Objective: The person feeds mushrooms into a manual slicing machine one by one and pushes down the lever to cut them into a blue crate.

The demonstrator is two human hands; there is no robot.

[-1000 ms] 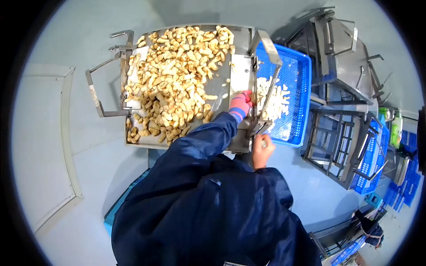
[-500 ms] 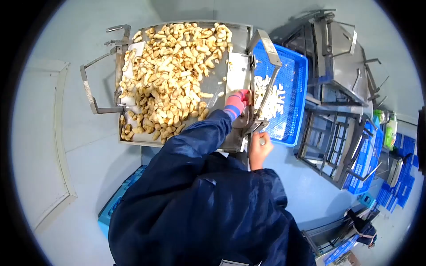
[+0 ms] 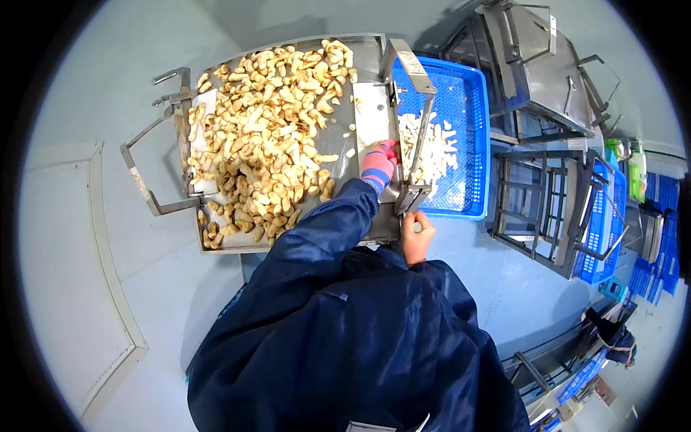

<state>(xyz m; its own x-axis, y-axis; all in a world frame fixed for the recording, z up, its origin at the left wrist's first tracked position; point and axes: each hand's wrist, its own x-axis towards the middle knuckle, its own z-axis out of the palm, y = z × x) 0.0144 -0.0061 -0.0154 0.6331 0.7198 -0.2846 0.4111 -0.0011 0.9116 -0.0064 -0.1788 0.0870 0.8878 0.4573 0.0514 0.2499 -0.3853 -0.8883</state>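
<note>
My left hand [image 3: 380, 164], in a pink and blue striped glove, rests on the white board [image 3: 372, 119] at the right side of the metal table, fingertips against the cutter frame [image 3: 397, 155]. Those fingers are bent together; what they hold is hidden. My right hand [image 3: 417, 236], bare, is closed around the handle at the near end of the hinged cutter lever [image 3: 423, 133]. Left of my gloved hand lies a large heap of pale yellow, lumpy pieces with brown ends [image 3: 266, 137]. Beyond the cutter, small white cut pieces [image 3: 435, 147] lie in a blue basket [image 3: 479, 144].
The metal table [image 3: 335, 140] has a raised rim, with another lever frame [image 3: 140, 180] on its left edge. To the right stand steel tables [image 3: 543, 65], a metal rack [image 3: 536, 209] and a further blue basket [image 3: 604, 223]. A person's dark sleeve [image 3: 612, 335] shows far right.
The view has turned slightly, shifting the table left. Both hands stay at the cutter, the left on the board and the right on the handle.
</note>
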